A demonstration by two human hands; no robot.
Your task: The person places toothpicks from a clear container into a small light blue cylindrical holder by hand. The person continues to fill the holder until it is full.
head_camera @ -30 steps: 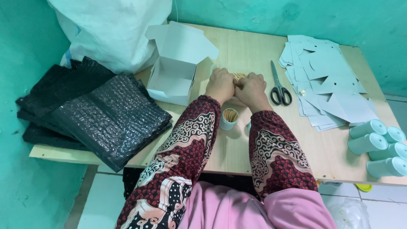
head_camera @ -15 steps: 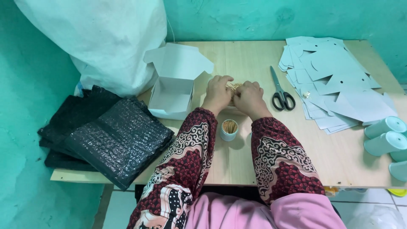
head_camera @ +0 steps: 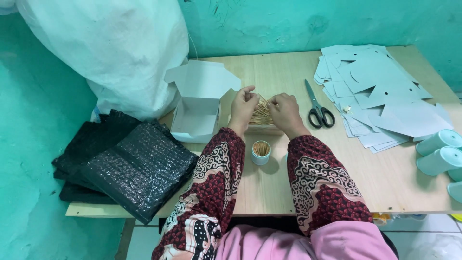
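Both hands work at the middle of the table (head_camera: 269,188), close together. The left hand (head_camera: 243,107) and the right hand (head_camera: 285,111) are each curled, fingers pinching a bundle of toothpicks (head_camera: 262,113) held between them. The bundle fans out from the grip and lies just above the table surface; what sits under it cannot be made out clearly.

Directly in front of the person, toward the near edge, stands 1 small round cup (head_camera: 261,152), upright and filled with toothpicks standing on end. It sits between the 2 forearms, apart from both hands.

To the left of the left hand stands an open white carton (head_camera: 195,123) with its lid flaps raised, near the table's left edge. Beyond it, at the far left corner, a large white sack (head_camera: 110,48) leans against the wall.

A stack of black plastic bags (head_camera: 130,166) overhangs the near left corner.

To the right of the right hand lie black-handled scissors (head_camera: 317,107), shut, blades pointing to the far edge. Further right, a spread pile of pale blue flat card cut-outs (head_camera: 380,96) covers the far right part of the table. At the right edge lie pale green cylindrical containers (head_camera: 440,151) on their sides, partly out of frame.
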